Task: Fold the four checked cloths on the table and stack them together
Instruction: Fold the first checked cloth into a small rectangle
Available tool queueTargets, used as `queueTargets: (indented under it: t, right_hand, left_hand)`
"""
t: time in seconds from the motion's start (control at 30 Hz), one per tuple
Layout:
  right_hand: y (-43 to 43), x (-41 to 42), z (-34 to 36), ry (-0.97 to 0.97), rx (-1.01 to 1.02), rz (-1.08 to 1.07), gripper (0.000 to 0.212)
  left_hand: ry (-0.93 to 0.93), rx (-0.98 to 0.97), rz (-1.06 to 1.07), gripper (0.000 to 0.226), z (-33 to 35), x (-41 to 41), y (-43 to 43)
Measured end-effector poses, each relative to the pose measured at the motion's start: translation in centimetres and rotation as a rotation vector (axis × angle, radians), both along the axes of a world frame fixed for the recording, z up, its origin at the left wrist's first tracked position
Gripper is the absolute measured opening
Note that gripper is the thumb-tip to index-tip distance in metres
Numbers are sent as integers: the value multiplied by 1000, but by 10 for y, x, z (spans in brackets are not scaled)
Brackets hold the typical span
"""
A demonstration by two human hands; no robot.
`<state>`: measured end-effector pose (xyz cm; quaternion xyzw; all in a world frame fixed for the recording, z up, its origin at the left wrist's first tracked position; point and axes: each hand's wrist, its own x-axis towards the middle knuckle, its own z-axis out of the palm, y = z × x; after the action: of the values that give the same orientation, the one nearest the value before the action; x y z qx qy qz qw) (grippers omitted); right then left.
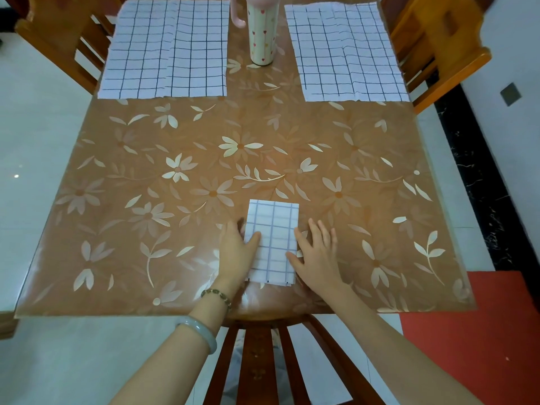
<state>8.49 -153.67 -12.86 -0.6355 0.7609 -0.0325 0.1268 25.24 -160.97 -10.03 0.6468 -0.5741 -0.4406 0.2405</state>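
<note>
Table [175, 229]: glossy brown cover, pale flower print. Folded checked cloth [273, 229] sits near edge, centre, small neat rectangle. Left hand [235, 252] at its left edge, thumb lying on top; fingers bent alongside, under or not, cannot tell. Right hand [317, 252] flat, fingers spread, thumb side touching cloth's right edge, holding nothing. Far left cloth [166, 51] and far right cloth [344, 51] lie flat, heart-print tumbler [262, 33] between. Wooden chairs [438, 45] round table. Pale tile floor [38, 127], red mat [473, 331] right.
</note>
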Motion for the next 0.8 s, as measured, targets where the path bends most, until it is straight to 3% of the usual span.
queueTargets:
  t: [0.13, 0.27, 0.43, 0.5, 0.63, 0.73, 0.8]
  right_hand:
    - [2, 0, 0, -33, 19, -25, 69]
    - [-2, -2, 7, -163, 33, -56, 60]
    - [-26, -11, 63, -817, -42, -272, 62]
    - [-36, -12, 92, -939, -35, -272, 67]
    - [-58, -3, 132, -1033, 223, -117, 52]
    - [-63, 15, 146, -966, 480, 21, 48]
    - [-61, 35, 153, -953, 516, 72, 26]
  left_hand:
    - [35, 169, 133, 43, 9, -9, -13]
    - [52, 293, 54, 12, 17, -12, -16]
    - [180, 337, -190, 11, 42, 8, -8]
    - [219, 391, -278, 14, 57, 24, -7]
    - [183, 465, -423, 30, 89, 56, -6]
    - [199, 509, -471, 37, 114, 82, 0]
    - [217, 527, -458, 34, 126, 102, 7]
